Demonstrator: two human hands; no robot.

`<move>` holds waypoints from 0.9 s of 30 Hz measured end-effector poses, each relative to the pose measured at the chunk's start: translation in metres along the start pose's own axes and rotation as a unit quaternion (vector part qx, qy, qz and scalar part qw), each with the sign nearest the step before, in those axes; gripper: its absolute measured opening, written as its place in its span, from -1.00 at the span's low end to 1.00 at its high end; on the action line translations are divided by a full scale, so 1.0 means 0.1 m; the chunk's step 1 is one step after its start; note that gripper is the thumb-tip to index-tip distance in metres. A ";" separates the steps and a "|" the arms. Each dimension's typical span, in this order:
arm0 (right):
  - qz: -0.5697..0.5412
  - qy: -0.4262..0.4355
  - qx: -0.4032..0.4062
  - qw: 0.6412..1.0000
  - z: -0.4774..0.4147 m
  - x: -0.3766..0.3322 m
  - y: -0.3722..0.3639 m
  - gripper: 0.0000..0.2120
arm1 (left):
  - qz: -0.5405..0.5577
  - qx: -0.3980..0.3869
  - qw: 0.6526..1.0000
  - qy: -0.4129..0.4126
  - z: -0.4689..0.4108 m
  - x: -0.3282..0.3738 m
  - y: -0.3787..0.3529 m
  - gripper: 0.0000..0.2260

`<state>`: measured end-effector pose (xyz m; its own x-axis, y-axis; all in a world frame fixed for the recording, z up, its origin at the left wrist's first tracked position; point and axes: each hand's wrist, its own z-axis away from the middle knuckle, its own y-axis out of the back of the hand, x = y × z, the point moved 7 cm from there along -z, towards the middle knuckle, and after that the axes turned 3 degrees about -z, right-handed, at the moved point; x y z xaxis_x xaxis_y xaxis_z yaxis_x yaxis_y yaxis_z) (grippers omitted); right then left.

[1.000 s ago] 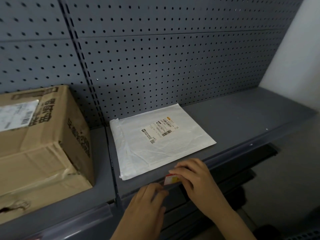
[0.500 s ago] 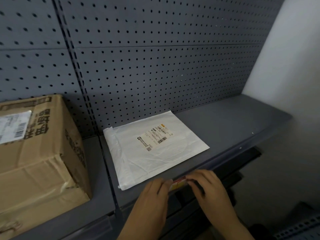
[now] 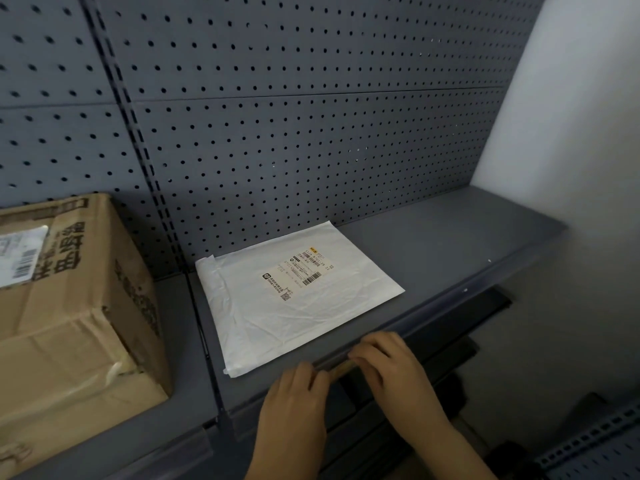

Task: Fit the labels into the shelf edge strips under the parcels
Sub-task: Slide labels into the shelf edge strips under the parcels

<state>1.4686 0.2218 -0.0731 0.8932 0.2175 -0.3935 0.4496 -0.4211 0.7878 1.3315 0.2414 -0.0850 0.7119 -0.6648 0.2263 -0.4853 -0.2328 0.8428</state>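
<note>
A flat white mailer parcel point(image 3: 294, 296) with a printed shipping label lies on the grey shelf point(image 3: 450, 244). Just below it, at the shelf's front edge strip point(image 3: 446, 306), a small label point(image 3: 341, 368) sits against the strip, seen edge-on and dim. My left hand point(image 3: 298, 403) presses its left end with the fingertips. My right hand point(image 3: 391, 365) pinches its right end from above. Most of the label is covered by my fingers.
A large brown cardboard box point(image 3: 69, 323) stands on the neighbouring shelf section at the left. A perforated grey back panel point(image 3: 311, 133) rises behind. A white wall point(image 3: 571, 133) closes the right side. Lower shelves point(image 3: 588, 445) show at the bottom right.
The label, earlier held red-and-white face up above the shelf edge, has gone down into line with the edge strip. Both hands followed it and now press on its two ends.
</note>
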 end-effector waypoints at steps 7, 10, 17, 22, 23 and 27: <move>0.015 -0.020 0.001 1.000 0.15 -0.04 -0.02 -0.63 | 0.010 0.001 1.000 -0.021 0.14 0.03 0.08 -0.36; 0.011 -0.052 0.025 0.998 0.24 -0.11 0.00 -0.59 | 0.011 0.015 0.999 -0.041 0.28 0.05 0.31 -0.57; -0.138 0.093 0.018 0.986 0.52 -1.09 -0.48 -0.83 | -0.081 -0.003 0.996 0.033 1.18 -0.55 1.13 -0.72; -0.179 0.188 -0.052 0.964 0.71 -2.09 -0.91 -0.71 | -0.095 0.029 0.975 0.198 2.05 -1.33 1.90 -0.77; -0.184 0.195 -0.055 0.962 0.68 -2.26 -0.96 -0.73 | -0.085 0.034 0.970 0.225 2.14 -1.45 2.01 -0.76; -0.175 0.147 -0.034 0.973 0.49 -2.66 -1.13 -0.88 | -0.070 0.078 0.966 0.237 2.21 -1.72 2.29 -0.77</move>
<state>1.1801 0.1684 -0.0803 0.6402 0.5842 -0.4988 0.7157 -0.2179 0.6635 0.9858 0.1459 -0.0389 0.9106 -0.2282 0.3447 -0.4117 -0.4258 0.8057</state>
